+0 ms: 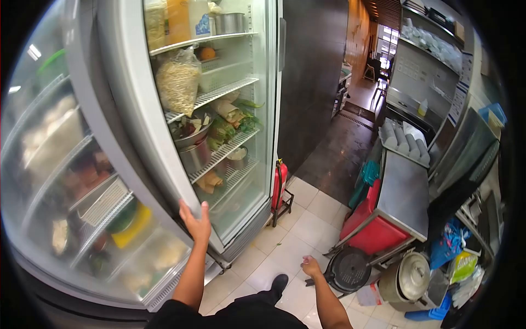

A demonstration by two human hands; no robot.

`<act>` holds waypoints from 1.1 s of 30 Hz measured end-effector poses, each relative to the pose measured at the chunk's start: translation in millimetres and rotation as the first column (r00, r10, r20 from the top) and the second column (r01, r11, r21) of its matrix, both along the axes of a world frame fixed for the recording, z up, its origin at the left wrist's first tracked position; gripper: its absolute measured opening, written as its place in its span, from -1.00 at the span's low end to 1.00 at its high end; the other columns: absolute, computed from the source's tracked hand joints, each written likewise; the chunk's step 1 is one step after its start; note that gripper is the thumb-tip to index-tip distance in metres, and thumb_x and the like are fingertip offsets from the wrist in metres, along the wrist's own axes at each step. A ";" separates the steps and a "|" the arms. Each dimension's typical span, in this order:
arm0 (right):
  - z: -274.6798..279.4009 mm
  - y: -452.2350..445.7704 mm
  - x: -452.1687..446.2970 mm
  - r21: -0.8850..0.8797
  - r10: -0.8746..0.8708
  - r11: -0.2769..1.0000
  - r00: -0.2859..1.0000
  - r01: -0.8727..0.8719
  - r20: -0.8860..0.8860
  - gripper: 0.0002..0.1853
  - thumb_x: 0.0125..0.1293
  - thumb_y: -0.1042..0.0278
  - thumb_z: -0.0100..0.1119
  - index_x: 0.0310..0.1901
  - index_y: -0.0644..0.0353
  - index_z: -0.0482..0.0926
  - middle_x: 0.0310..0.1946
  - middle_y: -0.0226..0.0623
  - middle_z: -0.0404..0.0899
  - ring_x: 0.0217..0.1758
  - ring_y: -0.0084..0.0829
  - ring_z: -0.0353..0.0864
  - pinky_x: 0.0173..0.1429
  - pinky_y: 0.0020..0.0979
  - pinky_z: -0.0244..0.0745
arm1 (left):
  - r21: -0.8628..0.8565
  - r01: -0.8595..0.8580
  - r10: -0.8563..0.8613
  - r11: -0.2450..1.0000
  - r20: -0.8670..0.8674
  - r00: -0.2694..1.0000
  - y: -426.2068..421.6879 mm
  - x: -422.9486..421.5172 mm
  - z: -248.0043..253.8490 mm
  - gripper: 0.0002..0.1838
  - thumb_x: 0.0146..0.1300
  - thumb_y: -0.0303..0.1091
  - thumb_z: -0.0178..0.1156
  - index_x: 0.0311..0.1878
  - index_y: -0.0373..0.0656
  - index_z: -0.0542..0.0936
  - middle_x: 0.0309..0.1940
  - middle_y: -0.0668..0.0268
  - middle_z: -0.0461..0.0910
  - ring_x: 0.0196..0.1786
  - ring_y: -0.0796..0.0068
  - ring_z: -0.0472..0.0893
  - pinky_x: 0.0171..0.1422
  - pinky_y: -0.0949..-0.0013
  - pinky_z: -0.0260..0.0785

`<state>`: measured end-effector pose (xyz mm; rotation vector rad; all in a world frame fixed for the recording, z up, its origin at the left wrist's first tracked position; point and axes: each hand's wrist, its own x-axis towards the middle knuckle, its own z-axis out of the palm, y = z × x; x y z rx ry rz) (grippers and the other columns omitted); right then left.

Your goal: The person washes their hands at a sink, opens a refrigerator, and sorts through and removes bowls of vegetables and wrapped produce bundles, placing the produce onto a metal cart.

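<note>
My left hand [195,220] is at the lower pale frame of a tall fridge [205,233], its fingers spread and holding nothing. Inside, on wire shelves, I see a bulging clear bag [179,79] of pale yellowish food that looks like bean sprouts. Below it are a metal bowl [193,137] of cut food, leafy green vegetables [233,125] and a brown paper-like bundle [209,181]. My right hand [310,265] hangs low over the floor tiles, fingers curled in, with nothing visible in them. Nearest to it is a round black slotted lid or base [350,270].
Left stands another glass-fronted fridge section [66,164] with blurred food. A red fire extinguisher [279,183] stands beside the fridge. Right are a steel table [404,189], a red container [366,225] and a large lidded pot [412,277]. A dark-floored passage [334,145] runs ahead.
</note>
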<state>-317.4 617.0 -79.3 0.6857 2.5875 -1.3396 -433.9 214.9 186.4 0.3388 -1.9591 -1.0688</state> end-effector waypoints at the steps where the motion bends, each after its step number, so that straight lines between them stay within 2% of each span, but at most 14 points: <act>1: 13.8 2.9 -21.7 0.029 0.117 0.993 0.989 -0.115 -0.087 -0.59 0.03 0.21 0.33 -0.10 0.23 0.59 -0.10 -0.01 0.61 -0.08 -0.18 0.63 0.05 -0.28 0.50 | 0.012 -0.039 0.039 0.999 0.003 0.999 1.8 -4.3 -2.5 -0.14 0.18 -0.12 0.32 0.40 -0.39 0.15 0.29 -0.11 0.22 0.32 0.01 0.29 0.41 0.19 0.10; 5: 62.3 12.6 -133.8 -0.111 0.324 0.941 0.946 -0.318 0.032 -0.39 0.17 0.00 0.27 0.17 0.22 0.47 0.16 0.06 0.47 0.17 -0.10 0.53 0.22 -0.27 0.42 | 0.058 -0.124 0.127 0.991 -0.050 0.991 18.9 -16.0 3.8 -0.27 0.26 -0.21 0.24 0.37 -0.39 0.20 0.22 -0.09 0.29 0.25 0.04 0.34 0.35 0.21 0.15; 7: 93.3 4.9 -204.5 -0.011 0.421 0.905 0.897 -0.426 -0.137 -0.42 0.23 -0.05 0.24 0.13 0.24 0.50 0.10 -0.02 0.53 0.13 -0.19 0.54 0.20 -0.30 0.41 | 0.016 -0.166 0.166 0.986 -0.032 0.986 20.2 -18.2 2.4 -0.30 0.28 -0.23 0.23 0.35 -0.41 0.21 0.20 -0.08 0.30 0.24 0.06 0.35 0.34 0.21 0.15; 9: 165.3 -9.0 -270.3 -0.082 0.503 0.823 0.788 -0.562 -0.354 -0.25 0.26 -0.10 0.21 0.28 0.34 0.32 0.16 -0.05 0.49 0.14 -0.23 0.52 0.18 -0.27 0.44 | -0.032 -0.196 0.195 0.980 -0.010 0.981 22.1 -22.9 3.2 -0.33 0.29 -0.24 0.21 0.33 -0.43 0.22 0.18 -0.07 0.32 0.22 0.07 0.36 0.34 0.22 0.16; 10: 151.4 -15.3 -319.4 -0.154 0.436 0.769 0.685 -0.620 -0.584 -0.23 0.27 -0.13 0.18 0.29 0.38 0.29 0.08 -0.08 0.53 0.07 -0.31 0.52 0.15 -0.30 0.43 | -0.005 -0.203 0.203 0.979 0.020 0.979 23.2 -22.1 3.1 -0.34 0.30 -0.24 0.20 0.32 -0.45 0.23 0.15 -0.07 0.34 0.20 0.08 0.38 0.33 0.22 0.16; 13: 220.6 -37.3 -409.3 -0.224 0.283 0.857 0.787 -0.464 -0.548 -0.14 0.33 -0.17 0.06 0.36 0.45 0.12 0.18 0.06 0.40 0.23 -0.24 0.41 0.29 -0.32 0.30 | 0.019 -0.203 0.201 0.979 0.063 0.978 24.1 -19.8 5.5 -0.33 0.31 -0.24 0.19 0.32 -0.48 0.22 0.17 -0.05 0.35 0.22 0.14 0.38 0.34 0.26 0.15; 14: 228.0 -48.7 -438.9 -0.126 0.182 0.924 0.703 -0.362 -0.687 -0.32 0.36 -0.07 0.03 0.24 0.42 0.30 0.19 0.10 0.39 0.30 -0.05 0.34 0.37 -0.22 0.17 | 0.056 -0.165 0.161 0.985 0.058 0.985 22.0 -18.8 3.0 -0.33 0.31 -0.24 0.19 0.34 -0.47 0.21 0.20 -0.04 0.34 0.25 0.16 0.37 0.35 0.28 0.14; 15: 230.3 -55.7 -470.6 -0.141 0.144 0.937 0.722 -0.320 -0.677 -0.21 0.37 -0.17 -0.05 0.34 0.44 0.18 0.33 0.13 0.23 0.43 -0.04 0.18 0.47 -0.23 0.02 | 0.093 -0.126 0.121 0.988 0.055 0.991 19.5 -16.9 0.9 -0.32 0.31 -0.23 0.19 0.35 -0.46 0.20 0.23 -0.03 0.33 0.28 0.18 0.35 0.37 0.30 0.13; 18: 268.2 -66.4 -525.1 -0.369 0.117 0.791 0.712 -0.488 -0.693 -0.20 0.43 -0.29 -0.33 0.21 0.46 0.34 0.19 0.14 0.40 0.34 -0.07 0.32 0.39 -0.26 0.13 | 0.192 -0.053 0.031 0.980 0.115 0.993 21.9 -6.6 3.6 -0.27 0.33 -0.23 0.18 0.40 -0.44 0.12 0.29 -0.03 0.30 0.32 0.20 0.34 0.39 0.31 0.11; 22: 303.0 -60.9 -534.6 -0.282 0.345 0.787 0.771 -0.549 -0.536 -0.12 0.39 -0.39 -0.43 0.20 0.43 0.37 0.18 0.11 0.42 0.34 -0.07 0.32 0.38 -0.26 0.13 | 0.207 -0.095 0.032 0.974 0.290 0.957 42.6 22.3 -30.7 -0.20 0.31 -0.19 0.20 0.42 -0.46 0.05 0.33 -0.10 0.27 0.36 0.09 0.32 0.38 0.25 0.16; 25: 286.7 -68.6 -540.5 -0.380 0.232 0.771 0.780 -0.511 -0.581 -0.05 0.34 -0.48 -0.46 0.26 0.41 0.33 0.24 0.09 0.37 0.40 -0.08 0.24 0.43 -0.26 0.06 | 0.266 -0.170 -0.072 0.949 0.707 0.704 87.8 52.7 -20.9 -0.11 0.22 -0.02 0.28 0.37 -0.49 0.13 0.26 -0.17 0.35 0.30 0.04 0.41 0.34 0.22 0.24; 27: 284.6 -65.8 -540.2 -0.382 0.256 0.745 0.764 -0.546 -0.592 -0.02 0.32 -0.51 -0.46 0.28 0.40 0.30 0.28 0.08 0.33 0.43 -0.09 0.20 0.45 -0.26 0.02 | 0.288 -0.011 -0.259 0.958 0.876 0.406 92.9 78.9 -53.2 -0.06 0.16 0.14 0.27 0.33 -0.48 0.23 0.22 -0.19 0.40 0.26 0.00 0.45 0.34 0.23 0.26; 31: 283.7 -68.0 -532.6 -0.383 0.200 0.770 0.762 -0.511 -0.616 -0.02 0.32 -0.51 -0.48 0.20 0.42 0.38 0.24 0.19 0.35 0.38 -0.02 0.25 0.41 -0.18 0.08 | 0.277 0.332 -0.282 0.901 0.959 -0.037 126.7 132.2 -120.3 -0.01 0.17 0.36 0.06 0.33 -0.43 0.26 0.25 -0.15 0.38 0.31 -0.05 0.39 0.40 0.20 0.19; 33: 284.6 -56.2 -523.6 -0.357 0.216 0.783 0.762 -0.509 -0.610 -0.08 0.35 -0.46 -0.49 0.11 0.42 0.42 0.16 0.24 0.39 0.31 0.04 0.30 0.35 -0.13 0.13 | 0.264 0.390 -0.246 0.882 0.964 -0.097 142.1 159.3 -156.9 0.05 0.16 0.46 -0.02 0.33 -0.44 0.26 0.27 -0.17 0.34 0.34 -0.04 0.34 0.43 0.23 0.14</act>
